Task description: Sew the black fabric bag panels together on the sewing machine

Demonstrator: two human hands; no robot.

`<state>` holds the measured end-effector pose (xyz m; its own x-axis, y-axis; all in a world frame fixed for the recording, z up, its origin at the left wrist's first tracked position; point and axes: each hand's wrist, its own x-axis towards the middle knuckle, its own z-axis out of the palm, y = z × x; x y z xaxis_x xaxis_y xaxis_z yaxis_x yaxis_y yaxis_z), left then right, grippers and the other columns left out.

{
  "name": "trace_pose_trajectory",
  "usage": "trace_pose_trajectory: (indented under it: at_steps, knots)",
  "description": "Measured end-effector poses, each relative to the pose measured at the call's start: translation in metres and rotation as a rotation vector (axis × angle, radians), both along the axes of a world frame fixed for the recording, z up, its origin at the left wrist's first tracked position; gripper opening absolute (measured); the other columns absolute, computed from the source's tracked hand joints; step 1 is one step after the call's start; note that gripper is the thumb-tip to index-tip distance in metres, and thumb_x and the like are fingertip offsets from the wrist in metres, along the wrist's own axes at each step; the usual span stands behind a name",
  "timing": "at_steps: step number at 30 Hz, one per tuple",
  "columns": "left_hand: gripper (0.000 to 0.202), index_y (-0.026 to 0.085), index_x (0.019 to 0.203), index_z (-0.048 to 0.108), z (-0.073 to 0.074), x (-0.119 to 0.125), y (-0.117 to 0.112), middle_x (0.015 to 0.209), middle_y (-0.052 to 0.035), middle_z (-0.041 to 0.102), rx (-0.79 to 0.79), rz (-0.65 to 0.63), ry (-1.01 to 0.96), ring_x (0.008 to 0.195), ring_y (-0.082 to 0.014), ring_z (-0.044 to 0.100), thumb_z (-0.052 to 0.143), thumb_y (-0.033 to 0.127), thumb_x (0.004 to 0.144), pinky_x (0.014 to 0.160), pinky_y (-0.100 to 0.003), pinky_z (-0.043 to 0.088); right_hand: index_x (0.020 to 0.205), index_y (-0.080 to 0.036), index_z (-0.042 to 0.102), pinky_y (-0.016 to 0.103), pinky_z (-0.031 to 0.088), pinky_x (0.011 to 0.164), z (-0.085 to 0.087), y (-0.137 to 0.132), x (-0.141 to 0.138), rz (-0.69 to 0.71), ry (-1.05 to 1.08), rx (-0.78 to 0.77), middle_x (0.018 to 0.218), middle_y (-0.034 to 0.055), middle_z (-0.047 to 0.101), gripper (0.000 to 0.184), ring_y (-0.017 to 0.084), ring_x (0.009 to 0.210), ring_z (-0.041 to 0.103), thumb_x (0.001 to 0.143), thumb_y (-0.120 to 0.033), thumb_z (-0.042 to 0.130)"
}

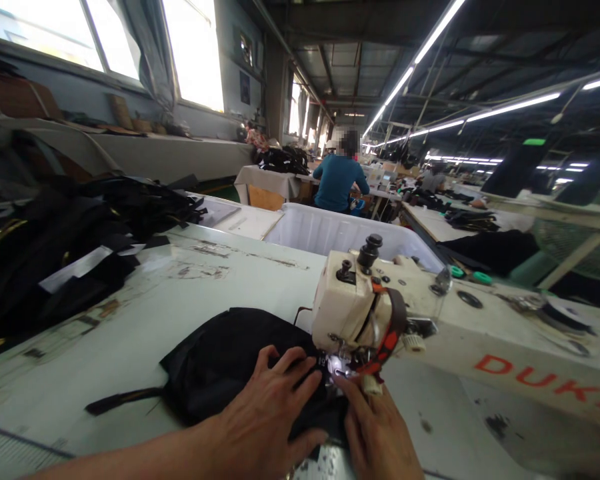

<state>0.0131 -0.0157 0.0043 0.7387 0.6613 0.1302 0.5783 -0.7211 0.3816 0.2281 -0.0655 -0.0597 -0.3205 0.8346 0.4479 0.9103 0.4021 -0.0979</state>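
A black fabric piece [215,360] lies on the sewing machine's table, its right part under the lit presser foot [337,372]. A narrow black strap [125,400] sticks out from its left side. My left hand [275,407] rests on top of the fabric with the fingers apart, just left of the needle area. Close to the presser foot, my right hand [377,427] has its fingers closed at the fabric's right edge; its thumb is hidden. The sewing machine head [350,300] stands over the fabric, with a red and black strip hanging on its side.
Dark fabric pieces [55,247] are heaped on the table's left. Behind the machine stands a white plastic bin [320,230]. A person in a teal top [337,180] sits further back. The machine's long arm [505,360] spans the right side.
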Motion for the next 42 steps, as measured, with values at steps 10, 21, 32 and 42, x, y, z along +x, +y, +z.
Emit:
trace_pose_trajectory:
  at_steps: [10, 21, 32, 42]
  knots:
    - [0.028, 0.023, 0.112, 0.057, 0.025, -0.055, -0.026, 0.136, -0.0076, 0.047, -0.03, 0.06, -0.199, 0.125, -0.0259, 0.046, 0.065, 0.032, 0.087, 0.105, -0.04, 0.041, 0.093, -0.019, 0.058, 0.04, 0.048, 0.074, 0.05, -0.028, -0.016, -0.2, 0.193, -0.159, 0.091, 0.0071, 0.058, 0.023, 0.024, 0.083, 0.055, 0.082, -0.006, 0.042]
    - [0.013, 0.02, 0.101, 0.059, 0.004, -0.053, -0.04, 0.094, -0.0039, 0.064, 0.109, 0.054, -0.259, 0.088, -0.0179, 0.064, 0.048, 0.025, 0.097, 0.082, -0.029, 0.052, 0.093, -0.019, 0.064, 0.04, 0.043, 0.088, 0.051, -0.058, -0.047, -0.174, 0.536, -0.19, 0.095, 0.0066, 0.061, 0.029, 0.023, 0.096, 0.054, 0.083, -0.004, 0.041]
    - [0.015, 0.021, 0.092, 0.053, 0.01, -0.036, -0.053, 0.087, -0.0031, 0.06, 0.132, 0.134, -0.396, 0.081, -0.0169, 0.063, 0.04, 0.021, 0.098, 0.077, -0.027, 0.053, 0.092, -0.018, 0.069, 0.042, 0.044, 0.089, 0.043, -0.029, -0.078, -0.22, 0.819, -0.366, 0.096, 0.0101, 0.068, 0.026, 0.027, 0.099, 0.06, 0.091, -0.016, 0.042]
    - [0.065, 0.025, 0.124, 0.046, -0.015, -0.035, -0.052, 0.13, -0.0107, 0.048, 0.124, 0.14, -0.312, 0.121, -0.0301, 0.053, 0.073, 0.008, 0.068, 0.102, -0.043, 0.048, 0.078, -0.014, 0.056, 0.016, 0.035, 0.039, 0.039, 0.007, -0.068, -0.364, 1.289, -0.892, 0.059, -0.0086, 0.048, 0.029, 0.003, 0.041, 0.039, 0.097, -0.036, 0.055]
